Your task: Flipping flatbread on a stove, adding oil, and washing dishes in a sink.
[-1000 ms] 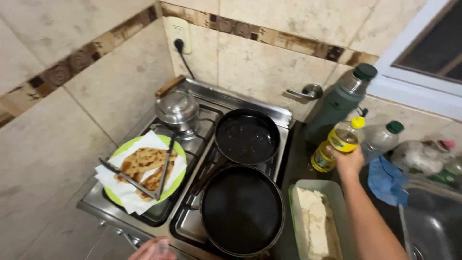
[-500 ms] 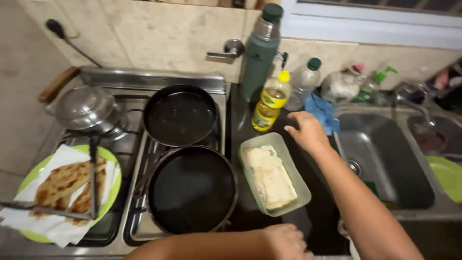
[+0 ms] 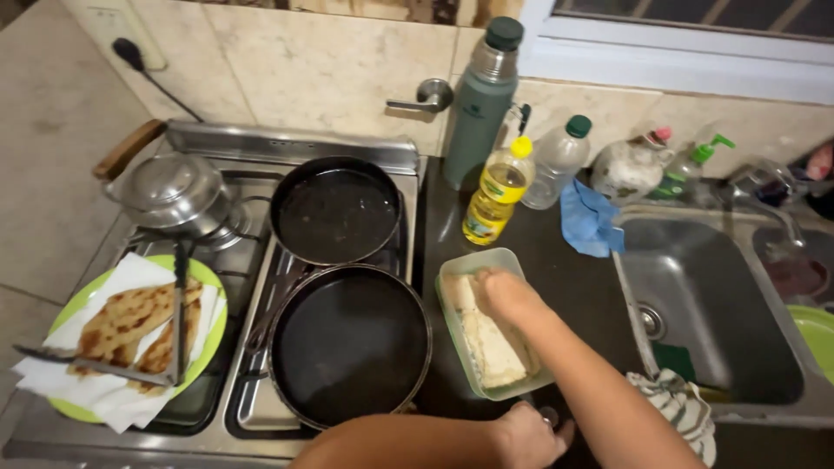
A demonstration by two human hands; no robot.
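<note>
My right hand reaches into a pale green rectangular container on the dark counter and rests, fingers curled, on the stack of pale flat dough sheets inside it. My left hand lies at the counter's front edge just below the container, fingers partly curled, beside the stove's front. Left of the container sits a large black frying pan on the front burner, with a smaller black pan behind it.
A green plate with browned flatbreads and metal tongs sits at the stove's left. A steel lidded pot, oil bottle, green flask, blue cloth and sink surround the area.
My right hand came back from near the oil bottle and dropped onto the dough in the container. The view shifted closer, and my left hand settled by the counter's front edge.
</note>
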